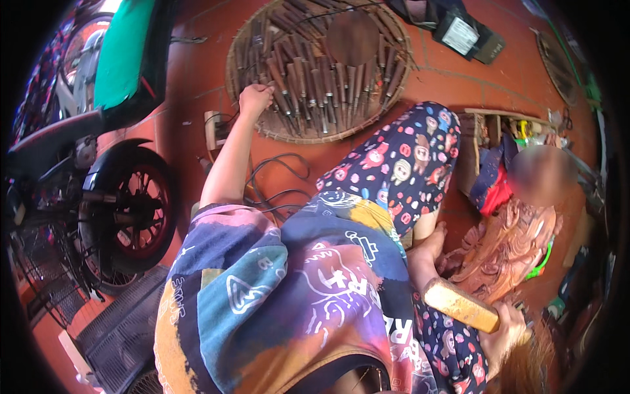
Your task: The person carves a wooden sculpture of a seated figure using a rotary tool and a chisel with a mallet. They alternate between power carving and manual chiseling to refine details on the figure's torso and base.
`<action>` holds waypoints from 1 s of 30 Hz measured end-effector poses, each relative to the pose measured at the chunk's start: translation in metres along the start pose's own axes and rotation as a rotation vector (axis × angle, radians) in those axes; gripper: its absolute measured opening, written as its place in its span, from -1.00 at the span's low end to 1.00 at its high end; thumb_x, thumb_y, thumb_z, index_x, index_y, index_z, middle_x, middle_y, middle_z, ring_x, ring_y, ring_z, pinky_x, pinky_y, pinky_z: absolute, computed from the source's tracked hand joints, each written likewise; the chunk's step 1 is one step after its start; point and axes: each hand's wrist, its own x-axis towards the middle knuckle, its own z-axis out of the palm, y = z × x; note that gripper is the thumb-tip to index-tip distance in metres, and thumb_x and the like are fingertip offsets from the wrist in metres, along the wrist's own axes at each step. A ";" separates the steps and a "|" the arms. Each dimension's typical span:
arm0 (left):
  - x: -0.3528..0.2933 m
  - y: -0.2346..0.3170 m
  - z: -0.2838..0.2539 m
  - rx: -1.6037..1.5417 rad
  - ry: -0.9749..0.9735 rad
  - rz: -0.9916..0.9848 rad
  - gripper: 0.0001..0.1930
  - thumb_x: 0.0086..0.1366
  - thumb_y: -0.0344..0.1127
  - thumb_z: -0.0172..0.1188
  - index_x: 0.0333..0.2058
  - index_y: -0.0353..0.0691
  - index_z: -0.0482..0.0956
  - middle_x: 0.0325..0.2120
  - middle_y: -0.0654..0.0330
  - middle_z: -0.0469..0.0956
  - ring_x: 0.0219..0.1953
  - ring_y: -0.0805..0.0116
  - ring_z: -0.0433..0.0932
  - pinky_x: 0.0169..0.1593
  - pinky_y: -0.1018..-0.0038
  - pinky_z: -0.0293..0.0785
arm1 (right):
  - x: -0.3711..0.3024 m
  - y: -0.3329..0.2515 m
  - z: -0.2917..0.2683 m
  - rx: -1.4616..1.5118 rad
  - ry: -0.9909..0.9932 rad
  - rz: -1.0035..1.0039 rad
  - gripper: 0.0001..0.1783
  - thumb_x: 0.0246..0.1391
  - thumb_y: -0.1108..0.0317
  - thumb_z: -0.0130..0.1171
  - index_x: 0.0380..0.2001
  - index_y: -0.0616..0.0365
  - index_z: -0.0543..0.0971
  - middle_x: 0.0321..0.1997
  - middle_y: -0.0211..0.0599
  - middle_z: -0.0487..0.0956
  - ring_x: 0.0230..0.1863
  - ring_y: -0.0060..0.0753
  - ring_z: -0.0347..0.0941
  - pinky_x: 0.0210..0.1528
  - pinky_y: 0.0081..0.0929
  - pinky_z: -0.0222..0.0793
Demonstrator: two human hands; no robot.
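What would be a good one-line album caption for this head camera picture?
Left hand reaches into a woven tray of chisels; right hand holds a wooden mallet beside a carved wood piece.

Chisels (pixel 315 72) in basket (pixel 244 46) ahead, motorbike (pixel 98 164) left, carving (pixel 505 249) right

To your left stands a motorcycle (pixel 98 171), its rear wheel (pixel 134 210) beside a dark metal grate (pixel 121 331). Black cables (pixel 279 187) coil across the red tiled floor (pixel 459 79). A dark box (pixel 469 36) lies at top right.
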 end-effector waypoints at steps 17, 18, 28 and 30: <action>-0.258 0.244 0.142 -0.104 -0.645 0.926 -0.60 0.31 -0.48 0.12 0.12 -0.26 0.38 -0.14 0.16 0.53 -0.14 0.39 0.53 -0.11 0.46 0.50 | -0.091 0.060 -0.044 0.105 0.738 0.564 -0.89 -0.08 0.48 0.17 -0.45 0.08 0.44 -0.47 -0.39 0.42 -0.35 -0.37 0.38 0.07 -0.26 0.28; -0.301 0.262 0.139 -0.010 -0.968 0.759 -0.61 0.29 -0.46 0.15 0.09 -0.25 0.40 -0.14 0.09 0.56 -0.15 0.23 0.59 -0.09 0.40 0.51 | -0.093 0.069 -0.038 0.145 0.766 0.575 -0.82 -0.10 0.53 0.19 -0.43 0.06 0.41 -0.46 -0.40 0.40 -0.33 -0.37 0.36 0.12 -0.23 0.26; -0.504 0.317 0.227 -0.723 -1.380 1.480 -0.54 0.11 0.03 0.20 -0.16 -0.21 0.50 -0.45 0.25 0.36 -0.48 0.42 0.42 -0.43 0.49 0.38 | -0.096 0.112 -0.006 0.398 0.687 0.505 -0.74 -0.04 0.52 0.21 -0.35 0.01 0.34 -0.39 -0.42 0.32 -0.23 -0.35 0.27 0.17 -0.08 0.19; -0.509 0.319 0.235 -0.720 -1.491 1.373 -0.52 0.13 0.08 0.21 -0.20 -0.25 0.49 -0.50 0.27 0.35 -0.49 0.41 0.43 -0.43 0.47 0.39 | -0.094 0.103 -0.011 0.377 0.685 0.524 -0.75 -0.03 0.50 0.19 -0.34 0.02 0.34 -0.39 -0.41 0.33 -0.23 -0.35 0.28 0.17 -0.09 0.20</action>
